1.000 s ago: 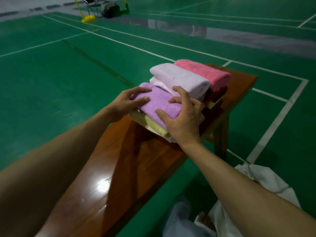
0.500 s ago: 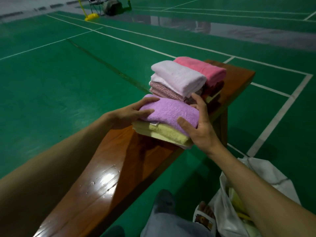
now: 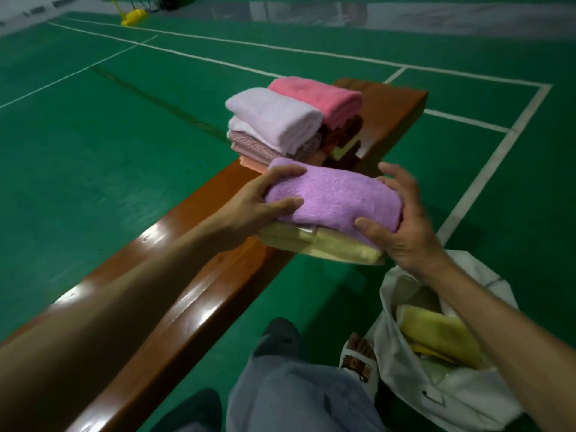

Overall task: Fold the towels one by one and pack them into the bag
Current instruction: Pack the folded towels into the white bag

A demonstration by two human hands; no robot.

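Towels fill the middle of the head view. A folded purple towel (image 3: pixel 333 198) lies on a folded yellow towel (image 3: pixel 327 249), and the pair sits at the right edge of the wooden bench (image 3: pixel 199 291). I cannot tell whether they rest on it or hang clear. The left hand (image 3: pixel 258 204) grips the purple towel's left end, thumb on the near side and fingers curled over the top. The right hand (image 3: pixel 402 226) clamps the right end, thumb pressed to the near face and fingers curled round the far side.

At upper centre, two more folded stacks wait on the bench, one topped by a lilac towel (image 3: pixel 274 120) and the other by a pink towel (image 3: pixel 314 95). At lower right, the white bag (image 3: pixel 436 397) stands open on the green floor. A yellowish towel (image 3: pixel 436 335) is already inside it, partly behind the right forearm.

The step looks like carrying this bundle to the bag. To do it well, I'd squeeze both ends evenly so the folds hold and carry the bundle level. Then I'd lower it flat through the mouth onto the towel inside, not drop it edge-first.
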